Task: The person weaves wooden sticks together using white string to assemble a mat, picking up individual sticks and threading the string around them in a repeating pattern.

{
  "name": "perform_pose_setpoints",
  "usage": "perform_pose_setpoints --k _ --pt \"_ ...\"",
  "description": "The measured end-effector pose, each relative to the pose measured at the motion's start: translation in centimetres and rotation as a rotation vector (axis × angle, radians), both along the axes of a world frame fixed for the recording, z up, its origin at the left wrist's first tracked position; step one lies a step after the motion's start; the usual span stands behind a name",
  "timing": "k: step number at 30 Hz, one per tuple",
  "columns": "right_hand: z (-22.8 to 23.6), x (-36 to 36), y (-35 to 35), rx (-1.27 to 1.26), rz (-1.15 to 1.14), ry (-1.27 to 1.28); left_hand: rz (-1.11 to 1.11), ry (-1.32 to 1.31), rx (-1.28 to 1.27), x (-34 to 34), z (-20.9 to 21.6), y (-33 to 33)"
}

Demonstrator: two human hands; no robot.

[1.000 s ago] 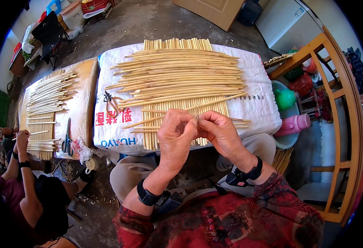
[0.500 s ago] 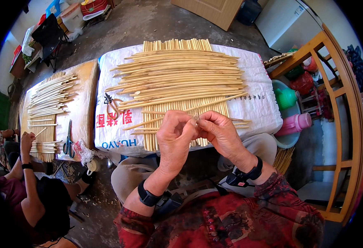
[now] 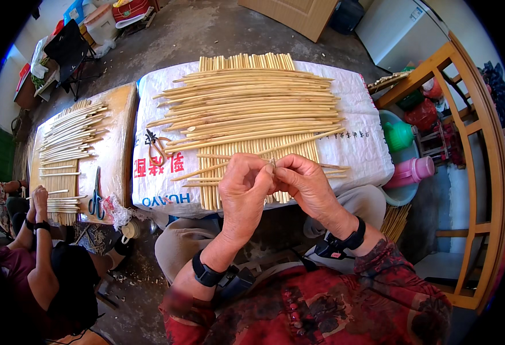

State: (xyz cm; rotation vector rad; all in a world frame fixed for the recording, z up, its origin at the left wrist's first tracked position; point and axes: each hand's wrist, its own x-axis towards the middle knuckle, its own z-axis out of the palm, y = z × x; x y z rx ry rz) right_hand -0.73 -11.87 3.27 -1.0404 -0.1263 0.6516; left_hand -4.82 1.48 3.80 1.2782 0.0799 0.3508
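Over the near edge of the stick mat, my left hand [image 3: 244,190] and my right hand [image 3: 305,183] meet fingertip to fingertip. Both are closed in a pinch on something small and thin, mostly hidden by the fingers, that I cannot make out. Beneath them is a mat of pale sticks [image 3: 247,61] lying side by side, running away from me. Many longer sticks [image 3: 252,109] lie crosswise on its far part, and a few more [image 3: 203,171] cross it loosely by my hands. To the left of the mat rest brown-handled scissors [image 3: 158,154].
A white printed sack [image 3: 359,109] covers my table. On the left, a co-worker's hands [image 3: 38,201] work at another table [image 3: 117,126] with sticks and blue-handled scissors [image 3: 95,201]. A basin [image 3: 399,192] with a pink flask [image 3: 413,171] and a wooden frame [image 3: 468,172] stand at right.
My hands stay almost in place, fingertips still together, with only a slight shift of the fingers. The co-worker's hands at the left table have come together.
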Motion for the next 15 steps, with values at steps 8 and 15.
perform_pose_setpoints --k 8,15 --pt "0.21 -0.06 -0.07 -0.017 0.001 -0.013 -0.017 0.014 -0.004 0.0 -0.02 -0.02" --pt "0.34 -0.01 -0.11 -0.02 -0.002 -0.005 -0.009 0.028 -0.01 0.05 0.09 -0.19"
